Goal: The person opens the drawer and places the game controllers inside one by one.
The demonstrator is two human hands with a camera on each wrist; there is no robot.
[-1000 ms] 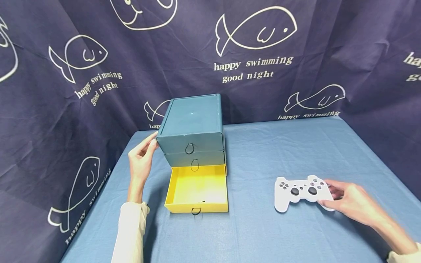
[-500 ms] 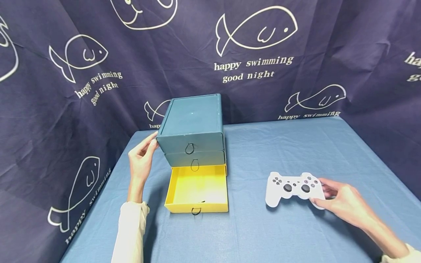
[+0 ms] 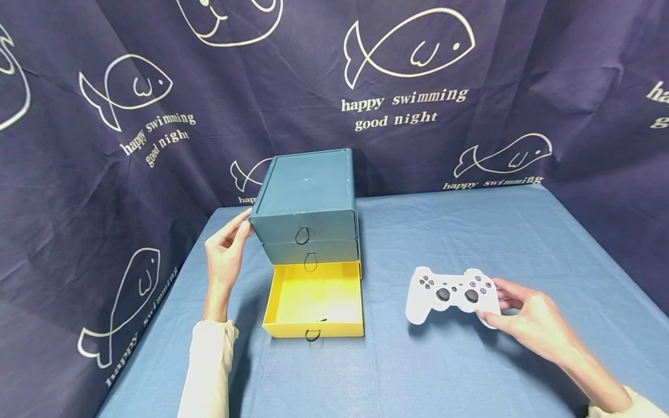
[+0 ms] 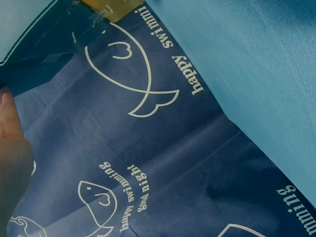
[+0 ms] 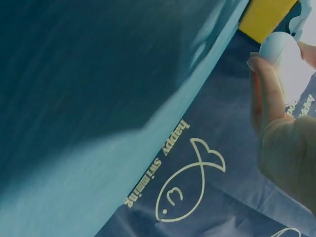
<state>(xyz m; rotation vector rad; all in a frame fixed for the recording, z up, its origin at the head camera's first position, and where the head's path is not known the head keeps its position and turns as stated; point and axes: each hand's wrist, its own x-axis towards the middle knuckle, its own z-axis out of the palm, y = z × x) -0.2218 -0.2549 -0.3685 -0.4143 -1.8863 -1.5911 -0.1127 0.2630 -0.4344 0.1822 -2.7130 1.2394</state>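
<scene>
A white game controller [image 3: 425, 299] is held by my right hand [image 3: 535, 319], thumb and fingers pinching its right grip. The controller's shadow falls on the cloth below it, to the right of the drawer cabinet. In the right wrist view the controller [image 5: 292, 69] appears end-on between fingers and thumb. My left hand [image 3: 223, 255] rests with fairly straight fingers against the left side of the blue drawer cabinet [image 3: 308, 180]. The cabinet's bottom yellow drawer [image 3: 282, 331] is pulled out, with a small dark mark inside near the front. Its upper two drawers are closed.
Blue cloth [image 3: 418, 371] covers the table. A dark blue curtain [image 3: 292, 98] with white fish drawings hangs behind and at both sides. Black loop pulls [image 3: 312, 335] stick out from the drawer fronts.
My right hand has carried the controller leftward and slightly up, closer to the yellow drawer. The left hand and the cabinet have stayed in place.
</scene>
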